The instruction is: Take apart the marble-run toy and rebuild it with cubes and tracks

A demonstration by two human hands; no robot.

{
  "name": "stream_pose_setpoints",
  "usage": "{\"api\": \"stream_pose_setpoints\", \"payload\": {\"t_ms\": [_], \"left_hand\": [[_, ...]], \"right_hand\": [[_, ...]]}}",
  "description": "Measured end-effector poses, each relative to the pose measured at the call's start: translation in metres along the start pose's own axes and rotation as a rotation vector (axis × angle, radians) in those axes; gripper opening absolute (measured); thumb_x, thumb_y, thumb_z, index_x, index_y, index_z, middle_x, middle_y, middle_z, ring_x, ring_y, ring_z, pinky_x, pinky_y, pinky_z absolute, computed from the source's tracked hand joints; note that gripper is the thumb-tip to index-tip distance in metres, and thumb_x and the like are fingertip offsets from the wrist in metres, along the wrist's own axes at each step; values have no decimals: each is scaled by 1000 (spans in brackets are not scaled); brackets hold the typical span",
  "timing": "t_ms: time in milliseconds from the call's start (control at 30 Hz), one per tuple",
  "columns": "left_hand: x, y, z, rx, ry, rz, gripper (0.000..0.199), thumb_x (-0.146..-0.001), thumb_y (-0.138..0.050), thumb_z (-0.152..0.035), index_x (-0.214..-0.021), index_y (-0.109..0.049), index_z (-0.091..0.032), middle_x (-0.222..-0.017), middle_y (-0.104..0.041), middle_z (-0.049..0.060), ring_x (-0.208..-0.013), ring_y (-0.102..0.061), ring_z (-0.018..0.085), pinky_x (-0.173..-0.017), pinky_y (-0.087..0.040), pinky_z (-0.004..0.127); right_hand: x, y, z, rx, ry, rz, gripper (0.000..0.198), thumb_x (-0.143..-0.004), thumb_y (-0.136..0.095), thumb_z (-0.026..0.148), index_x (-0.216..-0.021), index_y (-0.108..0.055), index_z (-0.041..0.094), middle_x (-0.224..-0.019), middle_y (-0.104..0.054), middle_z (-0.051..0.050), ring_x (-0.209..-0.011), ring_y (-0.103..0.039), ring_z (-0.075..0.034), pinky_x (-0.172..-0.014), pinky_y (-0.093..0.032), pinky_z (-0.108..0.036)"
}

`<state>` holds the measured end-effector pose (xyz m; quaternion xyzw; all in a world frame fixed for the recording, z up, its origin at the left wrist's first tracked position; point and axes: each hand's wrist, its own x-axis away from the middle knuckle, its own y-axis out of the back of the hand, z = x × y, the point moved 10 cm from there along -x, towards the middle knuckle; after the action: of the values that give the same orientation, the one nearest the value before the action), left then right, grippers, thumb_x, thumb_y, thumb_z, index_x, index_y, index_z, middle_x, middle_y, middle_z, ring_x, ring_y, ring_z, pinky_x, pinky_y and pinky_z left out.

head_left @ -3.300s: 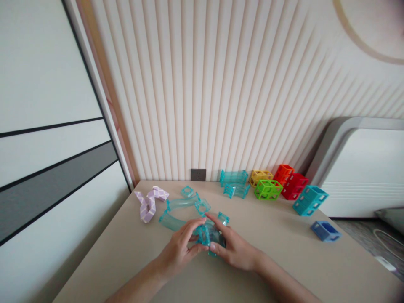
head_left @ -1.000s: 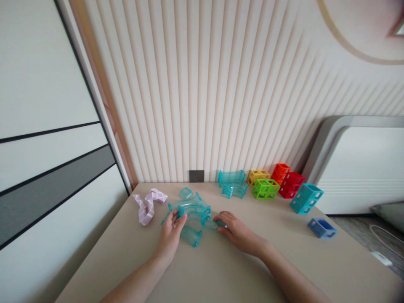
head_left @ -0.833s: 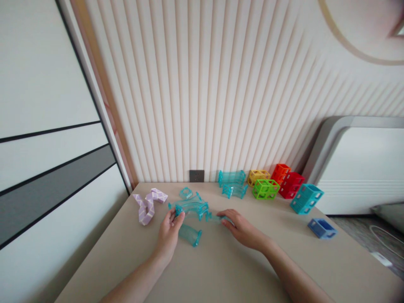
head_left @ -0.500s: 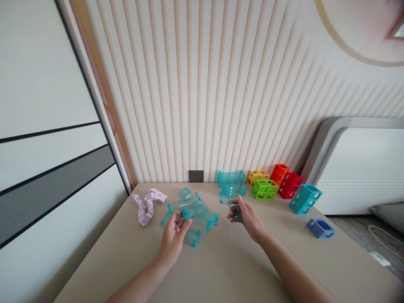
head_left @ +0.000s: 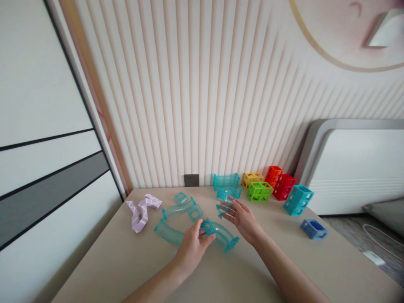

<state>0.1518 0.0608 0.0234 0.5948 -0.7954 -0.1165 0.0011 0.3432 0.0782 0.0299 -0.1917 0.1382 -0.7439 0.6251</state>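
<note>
My left hand [head_left: 195, 242] is closed on one end of a curved, see-through teal tube [head_left: 223, 236], whose other end points right and toward me. To its right, my right hand [head_left: 241, 214] has its thumb and fingers around another clear teal tube piece [head_left: 222, 209]; the fingers show through it. Left of my left hand lie a wavy teal tube [head_left: 179, 208], a further teal tube [head_left: 168, 233] partly behind that hand, and two small teal square connectors, one near [head_left: 195, 212] and one farther back [head_left: 181, 198].
A straight teal tube [head_left: 226, 181] and a shorter teal piece [head_left: 229, 193] stand by the wall. Yellow [head_left: 252, 180], green [head_left: 259, 191], orange [head_left: 273, 176], red [head_left: 284, 186], teal [head_left: 298, 200] and blue [head_left: 314, 229] open-frame blocks are at the right. A purple-white folding snake puzzle [head_left: 140, 213] lies left.
My left hand has moved right, drawing the curved tube away from the pile of tubes. My right hand still has its tube piece, with the fingers more extended. The view has turned slightly.
</note>
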Motion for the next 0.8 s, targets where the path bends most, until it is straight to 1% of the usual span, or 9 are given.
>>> {"api": "stream_pose_setpoints", "payload": {"t_ms": [133,267,367,467,533,600,700,800], "left_hand": [[5,9,11,-133,-39,-61,46,-79,-70,-43,-118,-62,-20,-112,-76,15,-95,-76,29,-88,-60,43],[12,19,11,-427,-128,-130,47,-81,-68,-48,-118,-64,-19,-114,-75,19,-99,-74,36,-88,-57,48],[17,17,7,-644,-181,-117,44,-86,-62,-48,-118,-65,-17,-108,-76,20,-98,-73,37,-84,-57,45],[20,12,1,-793,-204,-80,38,-91,-57,-45,-115,-66,-16,-101,-76,19,-94,-73,34,-82,-56,41],[21,11,-3,-849,-213,-55,36,-92,-55,-43,-112,-66,-15,-100,-75,19,-94,-73,34,-83,-56,41],[21,10,-6,-885,-219,-37,36,-94,-53,-42,-111,-66,-13,-101,-74,20,-95,-72,34,-84,-56,42],[21,9,-9,-910,-242,-32,35,-94,-53,-41,-109,-66,-12,-104,-73,20,-100,-70,35,-88,-55,44],[22,11,-9,-920,-272,-54,34,-93,-55,-40,-110,-66,-12,-107,-72,20,-104,-70,35,-90,-56,44]], "right_hand": [[2,-8,5,32,28,49,45,-70,-85,42,-104,-66,19,-111,-76,-11,-102,-73,-27,-88,-56,-42],[3,-14,5,119,73,87,45,-65,-87,44,-99,-73,18,-109,-76,-11,-107,-70,-27,-99,-51,-44],[5,-18,9,225,136,101,40,-65,-87,47,-91,-75,19,-110,-76,-10,-114,-66,-28,-106,-44,-47],[10,-21,20,381,259,115,31,-66,-86,46,-78,-74,20,-122,-71,-10,-120,-62,-31,-104,-44,-46],[13,-22,24,467,309,127,24,-68,-84,42,-75,-74,21,-123,-70,-10,-119,-61,-31,-100,-47,-45],[14,-22,24,499,320,145,18,-72,-80,38,-77,-75,21,-116,-72,-9,-111,-64,-29,-96,-48,-43],[15,-25,20,467,320,188,13,-74,-77,34,-80,-76,22,-109,-74,-8,-103,-67,-27,-95,-49,-43],[16,-30,15,410,288,247,18,-72,-81,36,-83,-76,22,-111,-74,-9,-107,-66,-28,-96,-50,-43]]}}
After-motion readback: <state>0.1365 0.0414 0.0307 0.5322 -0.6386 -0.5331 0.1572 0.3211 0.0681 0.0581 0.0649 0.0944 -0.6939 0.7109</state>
